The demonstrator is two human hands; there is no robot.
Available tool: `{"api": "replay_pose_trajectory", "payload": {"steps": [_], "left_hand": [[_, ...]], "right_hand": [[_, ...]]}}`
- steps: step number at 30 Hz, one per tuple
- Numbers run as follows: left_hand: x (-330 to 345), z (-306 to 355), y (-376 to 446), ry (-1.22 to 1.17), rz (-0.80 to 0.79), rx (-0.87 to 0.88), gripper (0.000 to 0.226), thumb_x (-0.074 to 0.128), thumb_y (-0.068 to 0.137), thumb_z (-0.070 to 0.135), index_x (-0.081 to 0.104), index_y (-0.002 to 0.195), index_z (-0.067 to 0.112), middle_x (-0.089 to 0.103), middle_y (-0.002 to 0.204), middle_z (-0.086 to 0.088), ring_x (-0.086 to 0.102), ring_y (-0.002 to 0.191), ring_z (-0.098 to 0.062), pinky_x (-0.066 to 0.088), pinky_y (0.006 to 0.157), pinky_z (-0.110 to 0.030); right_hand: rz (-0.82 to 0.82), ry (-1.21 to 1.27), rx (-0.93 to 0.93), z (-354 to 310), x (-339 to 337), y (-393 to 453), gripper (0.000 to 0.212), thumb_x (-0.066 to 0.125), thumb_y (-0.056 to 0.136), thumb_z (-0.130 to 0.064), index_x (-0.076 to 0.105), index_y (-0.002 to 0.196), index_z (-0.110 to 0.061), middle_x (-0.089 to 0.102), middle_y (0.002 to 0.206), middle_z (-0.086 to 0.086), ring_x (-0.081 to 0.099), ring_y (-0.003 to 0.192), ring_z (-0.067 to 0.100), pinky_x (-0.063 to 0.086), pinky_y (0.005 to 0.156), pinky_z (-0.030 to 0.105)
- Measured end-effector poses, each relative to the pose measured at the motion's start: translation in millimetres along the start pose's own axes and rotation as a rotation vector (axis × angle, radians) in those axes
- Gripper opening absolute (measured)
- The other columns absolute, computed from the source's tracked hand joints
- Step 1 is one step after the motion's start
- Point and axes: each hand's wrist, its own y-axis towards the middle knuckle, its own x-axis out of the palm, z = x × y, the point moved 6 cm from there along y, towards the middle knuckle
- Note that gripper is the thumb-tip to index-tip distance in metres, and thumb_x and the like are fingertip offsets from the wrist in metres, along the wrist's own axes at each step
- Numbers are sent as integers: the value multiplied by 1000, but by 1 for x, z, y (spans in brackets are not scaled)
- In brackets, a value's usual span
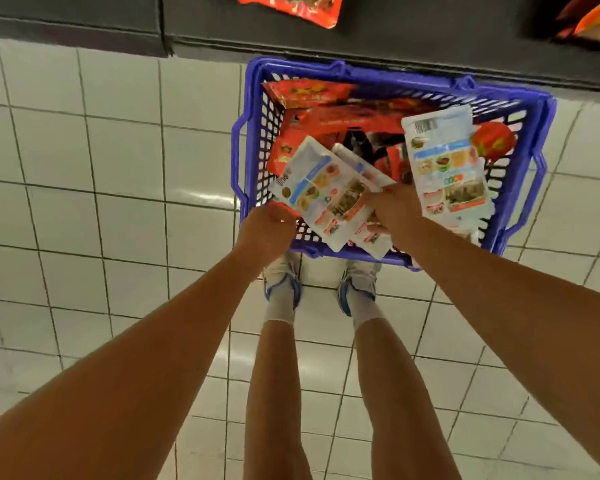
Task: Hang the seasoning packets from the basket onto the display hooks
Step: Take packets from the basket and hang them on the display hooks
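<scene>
While the person stands bent over a blue plastic basket (253, 109) on a white tiled floor (84, 168), both bare arms reach down toward its near edge. The right hand (392, 209), just above the basket's near rim, pinches a small fan of white seasoning packets (326, 199), which splay out to the left over the basket's near left corner; the thumb lies on top and the fingers curl underneath. The left hand (265, 228) hovers just outside that same near left corner, beside the held packets. Its fingers look loosely curled, and whether they touch a packet or the rim cannot be told from this angle.

Inside the basket, another white packet (444, 161) leans against the right-hand wall, and a heap of red packets (326, 112) fills the far and middle parts. A round red item (492, 138) sits by the far right wall. The person's sneakers (281, 282) stand just in front of the basket.

Beyond the basket runs the dark base of a display unit (395, 32), with the lower edge of a hanging red packet (291, 5) visible above it. No hooks show.

The work appears to be at an early or middle stage: one handful is being lifted out, none of it is hung yet, and plenty of packets remain in the basket.
</scene>
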Motion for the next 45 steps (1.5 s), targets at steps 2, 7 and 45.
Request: {"api": "replay_pose_trajectory", "payload": {"steps": [2,7,45], "left_hand": [[4,-4,7,183,19,128,32,62,92,14,62,124,18,70,118,-2,67,107,-23,56,83,-31],[7,-5,8,378,9,443,100,77,82,9,18,159,32,30,160,-5,36,145,-28,53,101,-46],[-1,-26,17,110,163,462,32,53,103,23,59,133,12,58,95,6,54,67,3,39,49,2]], "right_hand": [[-28,160,108,3,8,1,23,67,90,-3,62,110,-13,70,92,12,70,76,25,58,53,35],[-263,375,218,-3,16,-24,15,58,92,3,60,104,-6,65,59,7,62,43,13,52,46,27],[45,-1637,-930,29,5,6,93,75,85,-28,19,158,-16,16,167,14,14,153,39,35,114,53]]}}
